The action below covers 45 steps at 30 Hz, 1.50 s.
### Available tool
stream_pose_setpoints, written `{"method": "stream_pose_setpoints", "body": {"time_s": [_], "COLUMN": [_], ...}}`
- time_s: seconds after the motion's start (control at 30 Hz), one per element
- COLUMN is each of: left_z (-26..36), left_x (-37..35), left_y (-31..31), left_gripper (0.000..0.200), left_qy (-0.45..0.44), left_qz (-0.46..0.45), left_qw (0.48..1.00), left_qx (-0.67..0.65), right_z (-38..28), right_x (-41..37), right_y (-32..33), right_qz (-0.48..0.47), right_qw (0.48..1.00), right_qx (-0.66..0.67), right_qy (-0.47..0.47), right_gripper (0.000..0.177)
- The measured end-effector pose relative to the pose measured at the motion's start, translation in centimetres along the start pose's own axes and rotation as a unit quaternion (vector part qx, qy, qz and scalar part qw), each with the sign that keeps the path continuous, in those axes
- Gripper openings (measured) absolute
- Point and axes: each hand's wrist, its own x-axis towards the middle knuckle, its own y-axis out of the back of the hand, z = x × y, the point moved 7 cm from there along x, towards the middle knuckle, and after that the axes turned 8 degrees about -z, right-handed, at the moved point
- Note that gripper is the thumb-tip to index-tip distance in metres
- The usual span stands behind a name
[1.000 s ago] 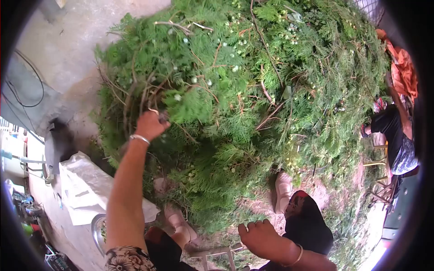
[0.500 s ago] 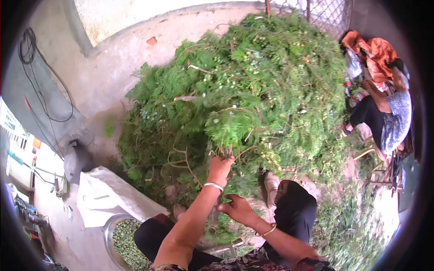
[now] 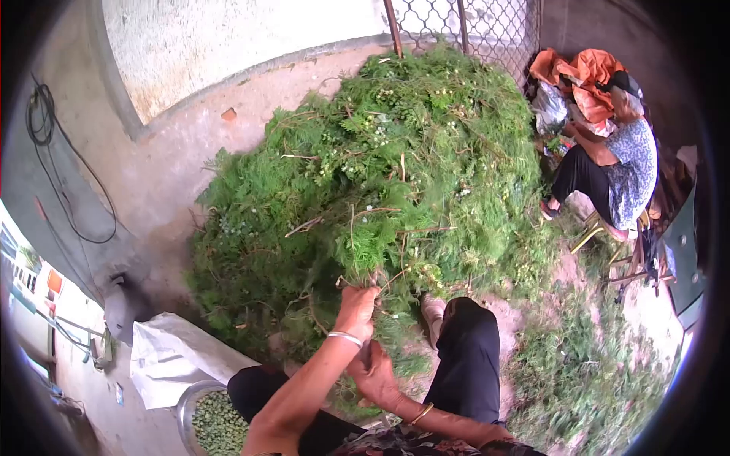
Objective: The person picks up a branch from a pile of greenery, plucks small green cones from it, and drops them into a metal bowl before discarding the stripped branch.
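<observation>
My left hand (image 3: 357,308), with a silver bracelet at the wrist, is closed around the stem end of a leafy green branch (image 3: 369,247). The branch's feathery foliage points away from me over a big heap of similar cut greenery (image 3: 456,144). Just below it, close to the left wrist, my right hand (image 3: 374,378) with a gold bangle has its fingers curled shut. What lies inside those fingers is partly hidden and blurred. A metal basin (image 3: 182,418) holding small green cones or seeds (image 3: 220,429) stands by my left knee.
A white sack (image 3: 171,349) lies beside the basin. At right, another person (image 3: 620,159) sits on a low stool near orange cloth (image 3: 593,80). More loose greenery (image 3: 578,380) covers the ground at lower right. A wall and wire mesh (image 3: 498,30) stand behind the heap.
My right hand has moved left and closer to the left wrist, its fingers now more tightly curled. My left hand keeps hold of the branch. The view has shifted slightly.
</observation>
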Motion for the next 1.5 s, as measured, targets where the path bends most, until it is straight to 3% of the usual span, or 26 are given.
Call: {"method": "stream_pose_setpoints", "body": {"time_s": [0.13,0.2,0.27,0.3,0.33,0.4,0.43,0.5,0.53,0.6,0.67,0.73,0.8,0.87,0.93,1.0,1.03,1.07,1.1,1.2,1.27,1.33,1.37,1.4,1.47,1.5], "left_z": [4.6,6.9,9.3,10.3,11.7,14.7,16.0,18.6,19.3,21.0,21.8,22.9,24.0,24.9,26.0,26.6,27.0,27.3,27.1,23.8,19.2,12.1,8.9,6.8,1.6,1.5], "left_x": [-3.2,-5.0,-7.8,-8.9,-10.4,-14.5,-17.0,-21.3,-22.3,-25.0,-25.9,-26.3,-26.0,-24.8,-23.1,-21.0,-19.2,-16.8,-14.4,-7.1,0.0,3.9,4.7,4.5,4.3,1.9], "left_y": [1.2,2.1,2.7,2.9,3.5,3.3,3.0,4.6,5.2,6.0,5.5,4.6,3.1,2.1,0.8,-2.2,-3.0,-3.8,-4.6,-7.0,-4.8,-2.3,-1.3,0.1,3.5,2.7], "left_gripper": [0.007,0.006,0.006,0.007,0.007,0.007,0.007,0.009,0.009,0.011,0.013,0.016,0.015,0.014,0.017,0.021,0.021,0.022,0.023,0.028,0.025,0.023,0.024,0.027,0.050,0.058], "left_qy": [0.026,0.042,0.045,0.059,0.061,0.040,0.045,0.073,0.069,0.000,-0.037,-0.091,-0.129,-0.165,-0.205,-0.165,-0.167,-0.177,-0.185,-0.164,-0.145,-0.056,-0.070,-0.090,0.046,0.039], "left_qz": [-0.068,-0.098,-0.063,-0.101,-0.101,-0.165,-0.163,0.004,0.006,-0.033,-0.036,-0.054,-0.046,-0.078,-0.095,-0.217,-0.223,-0.246,-0.269,-0.264,-0.198,-0.114,-0.109,-0.011,0.011,-0.074], "left_qw": [0.990,0.983,0.982,0.971,0.970,0.962,0.960,0.970,0.969,0.984,0.982,0.980,0.977,0.978,0.966,0.962,0.960,0.953,0.945,0.948,0.968,0.987,0.985,0.960,0.945,0.969], "left_qx": [0.119,0.147,0.173,0.209,0.215,0.215,0.224,0.230,0.236,0.176,0.180,0.168,0.163,0.098,0.124,-0.012,-0.018,-0.016,-0.014,-0.063,0.047,0.095,0.113,0.264,0.324,0.233], "right_z": [-3.4,-5.2,-8.3,-11.1,-11.5,-12.9,-14.7,-18.1,-17.2,-16.1,-19.0,-20.6,-21.6,-21.9,-21.9,-21.8,-22.9,-23.0,-24.0,-21.3,-18.2,-12.4,-9.7,-7.2,-3.8,-2.4], "right_x": [-2.0,-2.3,-3.7,-4.6,-5.5,-8.0,-9.5,-12.9,-13.6,-16.1,-15.1,-14.1,-13.3,-12.8,-12.1,-11.3,-8.7,-5.7,-5.3,1.3,3.9,5.6,5.9,6.0,5.4,5.0], "right_y": [-3.1,-5.2,-5.9,-5.8,-6.5,-10.7,-10.3,-10.0,-11.8,-17.4,-12.9,-10.6,-9.1,-8.4,-8.0,-7.4,-5.2,-3.3,-0.4,3.4,4.8,4.9,4.9,4.8,4.5,4.2], "right_qz": [0.054,-0.016,-0.040,-0.112,-0.110,-0.239,-0.238,-0.327,-0.328,-0.391,-0.340,-0.269,-0.185,-0.096,-0.004,0.087,-0.024,-0.131,0.016,-0.053,-0.046,-0.091,-0.119,-0.149,-0.179,-0.192], "right_qw": [0.992,0.981,0.983,0.975,0.974,0.937,0.935,0.927,0.926,0.898,0.924,0.923,0.875,0.784,0.654,0.493,0.686,0.829,0.821,0.943,0.915,0.909,0.908,0.904,0.901,0.900], "right_qx": [0.049,0.173,0.172,0.179,0.185,0.235,0.245,0.183,0.187,0.141,0.124,-0.025,-0.175,-0.315,-0.441,-0.548,-0.401,-0.225,-0.211,-0.234,-0.339,-0.392,-0.397,-0.400,-0.393,-0.388], "right_qy": [0.102,0.091,0.053,0.071,0.072,0.093,0.094,0.013,0.019,0.145,0.122,0.275,0.412,0.526,0.614,0.670,0.607,0.495,0.531,0.232,0.212,0.111,0.059,0.007,-0.030,-0.058], "right_gripper": [0.032,0.032,0.028,0.032,0.032,0.029,0.029,0.027,0.027,0.030,0.038,0.036,0.034,0.032,0.030,0.029,0.029,0.029,0.026,0.022,0.025,0.031,0.031,0.030,0.029,0.029]}}
